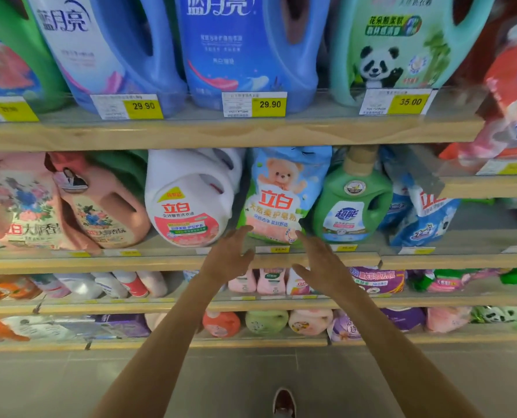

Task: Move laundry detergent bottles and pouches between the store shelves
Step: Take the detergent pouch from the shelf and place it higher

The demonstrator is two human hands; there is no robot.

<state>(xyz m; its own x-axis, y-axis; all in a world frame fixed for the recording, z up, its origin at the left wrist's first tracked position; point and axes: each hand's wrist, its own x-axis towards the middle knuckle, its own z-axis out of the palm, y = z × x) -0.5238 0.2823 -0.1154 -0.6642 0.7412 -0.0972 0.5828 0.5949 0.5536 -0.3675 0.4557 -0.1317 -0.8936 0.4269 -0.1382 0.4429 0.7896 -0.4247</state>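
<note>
From the head camera we look at a wall of wooden store shelves packed with detergent. Both our arms are stretched toward the middle shelf point(160, 260). Our left hand point(230, 254) and right hand point(320, 260) are released, with fingers straight and spread, and neither is grasping anything. They come in on either side of the base of the bear-print pouch point(284, 194). That pouch stands upright on the middle shelf, between the white bottle point(191, 203), which leans to its left, and the green bottle point(354, 200), which stands upright to its right. The fingertips of both hands reach the pouch's lower corners, but we cannot tell whether they actually touch it. On the upper shelf point(221, 132) the big blue bottle point(248, 55) and the teal panda bottle point(402, 49) stand behind their price tags, and neither hand is near them. The lower shelves hold smaller bottles and pouches that are too blurred to name. We judge that we are at the approach to a grasp on the pouch, though this one frame cannot rule out a setting-down. Nothing is in transit, so as far as we can see the carrying between shelves is all left to do, and the pouch looks like the likely next item.
</note>
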